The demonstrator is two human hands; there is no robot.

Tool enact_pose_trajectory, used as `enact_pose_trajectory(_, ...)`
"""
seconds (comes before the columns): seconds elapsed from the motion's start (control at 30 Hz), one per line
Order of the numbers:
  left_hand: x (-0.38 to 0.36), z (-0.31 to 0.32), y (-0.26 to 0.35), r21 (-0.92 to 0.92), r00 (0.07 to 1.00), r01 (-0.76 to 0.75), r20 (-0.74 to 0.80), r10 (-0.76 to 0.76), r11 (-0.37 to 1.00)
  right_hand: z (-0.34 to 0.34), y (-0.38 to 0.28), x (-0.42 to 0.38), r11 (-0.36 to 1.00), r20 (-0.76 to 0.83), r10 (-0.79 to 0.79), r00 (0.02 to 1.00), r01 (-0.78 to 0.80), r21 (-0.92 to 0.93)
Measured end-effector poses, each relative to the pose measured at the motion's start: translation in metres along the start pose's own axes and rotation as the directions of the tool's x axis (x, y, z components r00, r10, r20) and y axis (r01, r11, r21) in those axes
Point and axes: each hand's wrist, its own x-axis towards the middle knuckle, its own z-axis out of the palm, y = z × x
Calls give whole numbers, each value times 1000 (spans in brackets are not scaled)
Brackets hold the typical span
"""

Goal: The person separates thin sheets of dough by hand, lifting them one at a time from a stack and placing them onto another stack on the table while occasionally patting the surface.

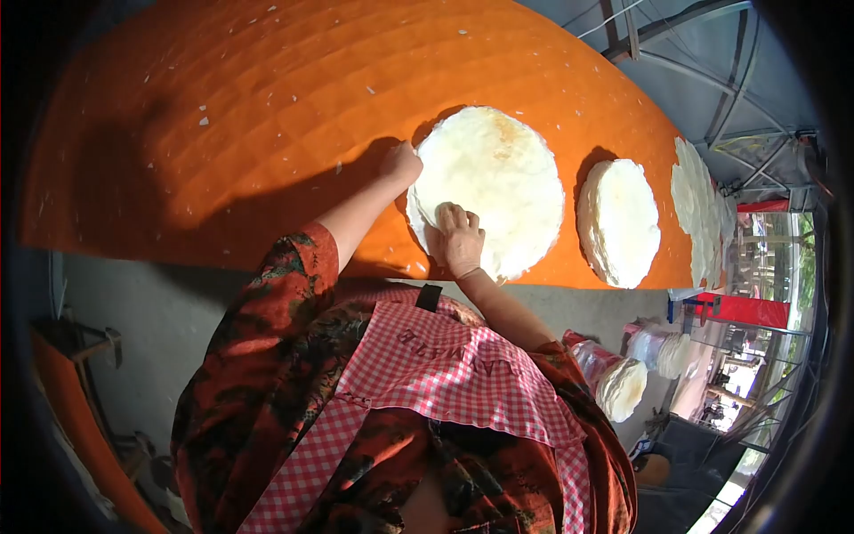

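A stack of thin, round, white flatbreads [503, 182] lies on the orange quilted cloth in front of me, with a browned patch on the top sheet. My left hand [402, 165] is closed at the stack's left edge, its fingers curled against the rim; how many sheets it grips is hidden. On the lower left part of the top sheet rests my right hand [461, 240], its bent fingers slightly apart and its thumb not clearly visible. A second stack of white flatbreads [620, 222] sits to the right, apart from both hands.
The orange cloth [294, 116] covers a long table and carries scattered white flakes. Ragged pale sheets [696, 214] lie at its right end. Below right, more round stacks [621, 390] stand near plastic wrapping. A metal-framed stand [89, 347] is at lower left.
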Motion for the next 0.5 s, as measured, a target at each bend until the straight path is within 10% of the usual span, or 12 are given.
enact_pose_trajectory(0.23, -12, 6, -2, -183, 978, -180, -142, 156, 966, 2, 19, 1, 942, -122, 33, 992, 10, 336)
enact_pose_trajectory(0.5, 10, 20, -4, -180, 993, 51, -96, -69, 982, -14, 3, 1, 968, -140, 47, 989, -11, 252)
